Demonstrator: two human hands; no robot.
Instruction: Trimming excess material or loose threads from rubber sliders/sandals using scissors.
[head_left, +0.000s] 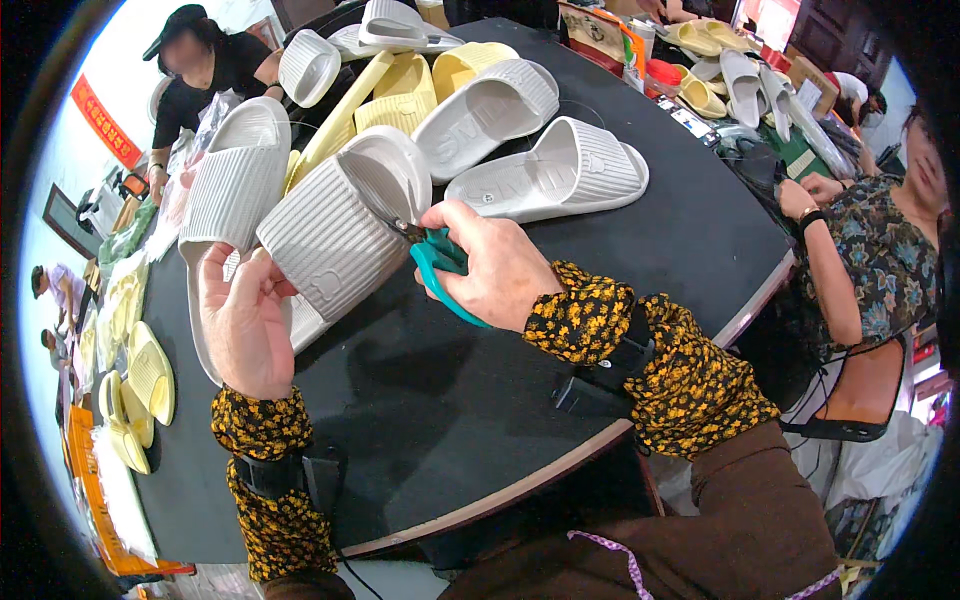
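Observation:
A light grey ribbed slide sandal [345, 225] is tilted up over the table in front of me. My left hand [246, 315] pinches the near edge of its strap between thumb and fingers. In my right hand [490, 262] are teal-handled scissors [436, 262], their dark blades against the strap's right edge; the blade tips are hard to make out. Another grey slide [232, 170] lies to the left, partly behind my left hand. Two more grey slides, one farther [490, 110] and one nearer [560, 172], rest to the right of the held one.
Yellow slides [398, 98] and smaller grey ones [308, 68] are heaped behind on the dark table [480, 400]. More yellow slides [148, 372] stand at the left edge. A co-worker [860, 260] sits at the right; another person [205, 75] is at the far left.

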